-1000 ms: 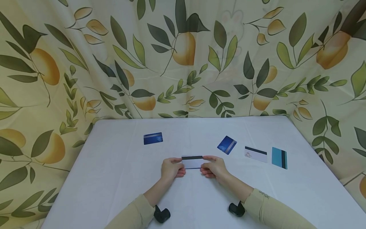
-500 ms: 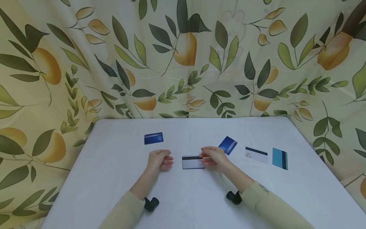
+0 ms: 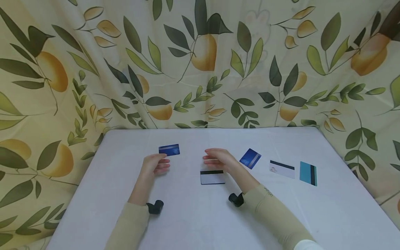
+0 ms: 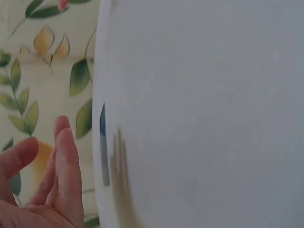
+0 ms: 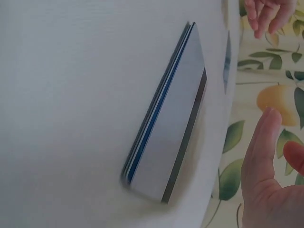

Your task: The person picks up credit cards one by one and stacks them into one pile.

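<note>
My left hand (image 3: 153,165) is just in front of a blue card with a silvery stripe (image 3: 170,149) at the table's back left, its fingers loosely extended and holding nothing. My right hand (image 3: 220,159) hovers behind a white card with a black stripe (image 3: 212,178), fingers relaxed and nothing in them. In the right wrist view that white card (image 5: 171,118) tops a small stack of cards, with blue and dark edges showing beneath. The left wrist view shows the left fingers (image 4: 69,175) beyond the table edge, near the blue card (image 4: 104,147).
To the right lie a second blue card (image 3: 250,158), a white card with a dark stripe and small print (image 3: 282,169), and a teal card with a black stripe (image 3: 308,173). A leaf-and-fruit patterned curtain (image 3: 200,69) hangs behind the white table (image 3: 187,222).
Both hands have let go of the white card on the stack. The left hand has moved left and back toward the blue card; the right has moved back behind the stack.
</note>
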`<state>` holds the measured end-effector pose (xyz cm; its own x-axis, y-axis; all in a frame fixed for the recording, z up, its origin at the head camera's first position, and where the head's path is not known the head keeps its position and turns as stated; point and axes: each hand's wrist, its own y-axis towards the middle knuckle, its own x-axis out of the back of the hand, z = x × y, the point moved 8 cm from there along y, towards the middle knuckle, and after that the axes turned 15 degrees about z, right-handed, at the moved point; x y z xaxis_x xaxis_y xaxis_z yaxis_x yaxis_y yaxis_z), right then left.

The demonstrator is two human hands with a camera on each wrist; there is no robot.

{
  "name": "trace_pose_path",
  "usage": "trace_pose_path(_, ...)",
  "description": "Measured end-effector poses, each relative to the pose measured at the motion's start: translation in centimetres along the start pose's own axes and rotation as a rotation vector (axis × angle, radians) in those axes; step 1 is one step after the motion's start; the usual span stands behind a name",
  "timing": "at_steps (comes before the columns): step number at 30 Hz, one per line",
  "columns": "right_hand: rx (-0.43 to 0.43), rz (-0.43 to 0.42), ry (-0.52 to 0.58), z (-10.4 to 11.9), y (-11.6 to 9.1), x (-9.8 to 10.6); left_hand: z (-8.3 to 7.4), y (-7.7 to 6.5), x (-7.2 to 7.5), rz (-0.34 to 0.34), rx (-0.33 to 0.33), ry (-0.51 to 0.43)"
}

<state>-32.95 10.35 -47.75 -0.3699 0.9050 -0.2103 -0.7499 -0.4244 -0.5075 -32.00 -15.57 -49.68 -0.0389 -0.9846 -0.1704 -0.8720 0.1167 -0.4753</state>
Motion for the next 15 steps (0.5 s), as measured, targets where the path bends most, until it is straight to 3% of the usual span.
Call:
trace_pose_path(8, 0.018, -0.017, 0.048, 0.3, 2.8, -1.5, -0.8, 0.0, 3.0, -0.071, -0.009, -0.07)
trace_pose_path(15, 0.075, 0.008, 0.041, 0.6, 5.0, -3.0, -0.7, 0.0, 4.8, -0.125, 0.007, -0.124)
